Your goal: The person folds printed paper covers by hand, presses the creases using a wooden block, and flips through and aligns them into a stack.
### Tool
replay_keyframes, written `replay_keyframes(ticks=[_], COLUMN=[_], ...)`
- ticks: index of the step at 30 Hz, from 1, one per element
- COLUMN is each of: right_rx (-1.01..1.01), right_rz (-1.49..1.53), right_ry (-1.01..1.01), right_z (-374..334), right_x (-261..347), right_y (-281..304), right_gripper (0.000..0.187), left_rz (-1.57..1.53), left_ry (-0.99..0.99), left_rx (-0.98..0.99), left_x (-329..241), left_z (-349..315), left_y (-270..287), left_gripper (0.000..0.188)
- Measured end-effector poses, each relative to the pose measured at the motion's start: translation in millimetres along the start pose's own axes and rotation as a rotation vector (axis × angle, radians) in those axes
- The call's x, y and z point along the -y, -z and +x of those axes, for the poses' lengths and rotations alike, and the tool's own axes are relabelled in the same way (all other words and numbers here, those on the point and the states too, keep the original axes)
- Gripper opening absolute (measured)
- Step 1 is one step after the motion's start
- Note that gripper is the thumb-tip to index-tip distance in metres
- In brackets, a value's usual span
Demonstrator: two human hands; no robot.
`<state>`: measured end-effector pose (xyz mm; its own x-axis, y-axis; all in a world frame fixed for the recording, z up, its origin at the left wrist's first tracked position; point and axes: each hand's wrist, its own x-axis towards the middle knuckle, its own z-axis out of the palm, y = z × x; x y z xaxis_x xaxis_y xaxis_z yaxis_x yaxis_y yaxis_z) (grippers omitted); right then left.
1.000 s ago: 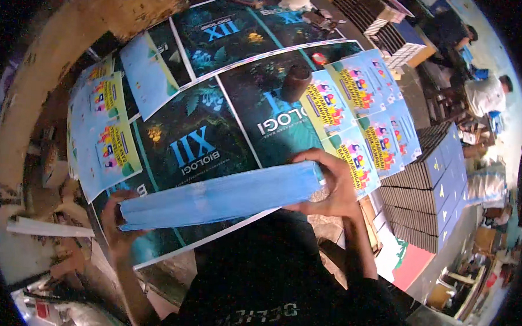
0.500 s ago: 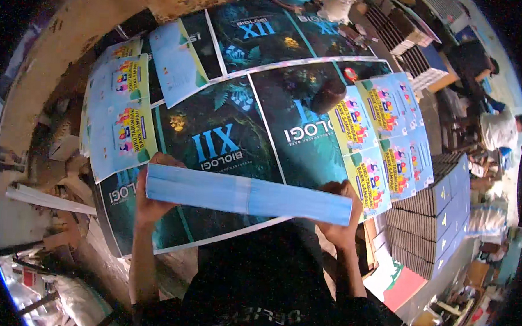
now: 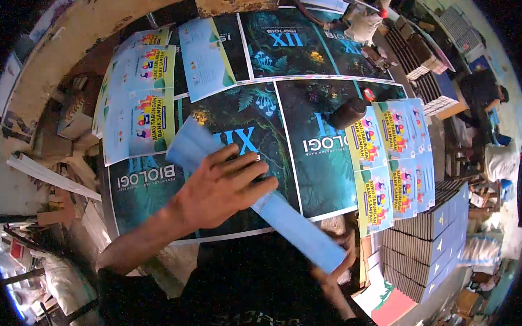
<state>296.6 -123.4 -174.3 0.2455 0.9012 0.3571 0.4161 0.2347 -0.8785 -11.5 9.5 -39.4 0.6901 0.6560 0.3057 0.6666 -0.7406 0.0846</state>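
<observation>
A thick, long stack of light blue paper [image 3: 299, 229] is held edge-up above the table, slanting from upper left to lower right. My right hand [image 3: 341, 254] grips its lower right end, with the fingers partly hidden behind it. My left hand [image 3: 222, 187] lies across the middle of the stack, its fingers stretched out and a little apart over the blue edge. Beneath are large dark printed cover sheets [image 3: 324, 171] spread over the table. Light blue and yellow printed sheets lie in a pile [image 3: 138, 108] at left and in another pile [image 3: 398, 157] at right.
A dark rounded object [image 3: 349, 113] rests beside the right pile. Stacked blue-covered books [image 3: 423, 246] stand at the table's right, with more book stacks [image 3: 436, 92] farther back. A loose printed sheet [image 3: 204, 61] lies at far left. Another person [image 3: 482, 94] is at the far right.
My left hand has left the stack's left end and now lies over its middle. The stack has tilted, its right end lower and its left end higher.
</observation>
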Motion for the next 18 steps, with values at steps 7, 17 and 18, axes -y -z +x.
replay_keyframes(ticks=[7, 17, 18], right_rx=[0.633, 0.82, 0.838], right_rz=[0.177, 0.468, 0.506], right_ry=[-0.383, -0.584, -0.615], right_z=[18.7, 103.3, 101.9], right_x=[106.4, 103.6, 101.2], right_y=[-12.2, -55.8, -57.5], right_gripper=[0.08, 0.045, 0.045], left_rz=[0.048, 0.019, 0.001], left_ry=[-0.192, -0.084, -0.081], left_rx=[-0.015, -0.009, -0.039], left_x=[1.0, -2.4, -2.5], left_z=[11.8, -18.3, -19.7], left_y=[-2.4, -7.9, -10.8], left_gripper=[0.053, 0.052, 0.05])
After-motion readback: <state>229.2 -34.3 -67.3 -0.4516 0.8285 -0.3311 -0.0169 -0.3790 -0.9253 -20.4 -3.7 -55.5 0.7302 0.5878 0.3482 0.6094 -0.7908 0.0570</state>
